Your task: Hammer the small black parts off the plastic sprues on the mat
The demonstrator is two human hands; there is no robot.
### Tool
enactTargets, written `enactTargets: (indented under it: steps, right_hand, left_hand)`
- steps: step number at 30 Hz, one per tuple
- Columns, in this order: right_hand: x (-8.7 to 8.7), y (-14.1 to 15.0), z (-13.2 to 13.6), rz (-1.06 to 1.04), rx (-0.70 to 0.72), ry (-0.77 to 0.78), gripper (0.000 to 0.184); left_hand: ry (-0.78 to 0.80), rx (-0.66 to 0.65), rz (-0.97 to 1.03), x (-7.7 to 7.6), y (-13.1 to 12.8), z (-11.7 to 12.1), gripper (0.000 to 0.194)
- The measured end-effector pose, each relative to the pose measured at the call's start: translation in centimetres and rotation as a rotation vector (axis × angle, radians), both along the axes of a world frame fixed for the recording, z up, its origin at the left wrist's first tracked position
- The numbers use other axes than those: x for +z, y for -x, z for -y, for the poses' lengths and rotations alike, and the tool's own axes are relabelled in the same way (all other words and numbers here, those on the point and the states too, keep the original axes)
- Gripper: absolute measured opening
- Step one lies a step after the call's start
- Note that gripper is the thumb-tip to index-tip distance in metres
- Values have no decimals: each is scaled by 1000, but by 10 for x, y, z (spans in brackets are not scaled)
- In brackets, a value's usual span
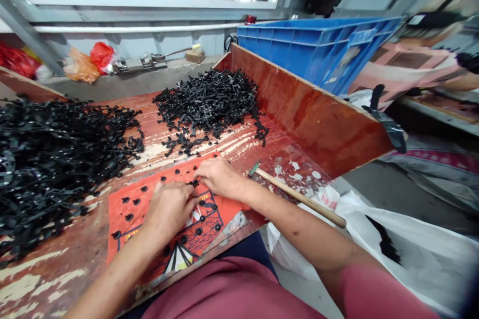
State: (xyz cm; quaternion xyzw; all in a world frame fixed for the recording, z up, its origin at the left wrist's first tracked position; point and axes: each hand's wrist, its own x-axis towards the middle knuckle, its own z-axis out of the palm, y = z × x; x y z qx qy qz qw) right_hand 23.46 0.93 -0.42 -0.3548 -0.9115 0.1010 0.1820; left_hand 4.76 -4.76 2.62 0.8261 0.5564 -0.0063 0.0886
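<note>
My left hand (172, 205) and my right hand (219, 177) come together over an orange printed cloth (151, 192) on the bench. Both have bent, closed fingers, and a small black part (194, 183) shows between their fingertips. Much of that part is covered by the fingers, so its exact shape is unclear. Several round black pieces with short upright stems, one of them a black stud (129, 217), stand spaced over the cloth. To the right of my right wrist lies a hammer (299, 195) with a wooden handle and a greenish head.
A large heap of black parts (56, 154) covers the bench's left side; a second heap (211, 99) sits farther back. A reddish wooden side board (310, 109) borders the right, with a blue crate (284, 42) behind it. White sacks (359, 224) hang lower right. Another person (415, 65) is beyond.
</note>
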Motion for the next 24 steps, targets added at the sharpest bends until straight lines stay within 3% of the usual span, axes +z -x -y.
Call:
enactTargets:
  steps: [5,10,13,18,24]
  right_hand:
    - [-6,24,-1,61,16,-20,11]
    - [-7,13,-15,47,-89,7,15]
    - [-3,3,-19,-5,-115,45,13]
    - [4,-5,-10,-116,-166,185,15]
    - [2,7,10,-134,-150,325,13]
  left_hand:
    - [-116,129,-76,9,14,-21,26]
    - [-42,63,-142,-1,5,-42,26]
    - [-59,89,-106,-4,5,-50,27]
    - [-91,190,84,6,16,-51,24]
    - [-253,186,-75,0,15,-48,26]
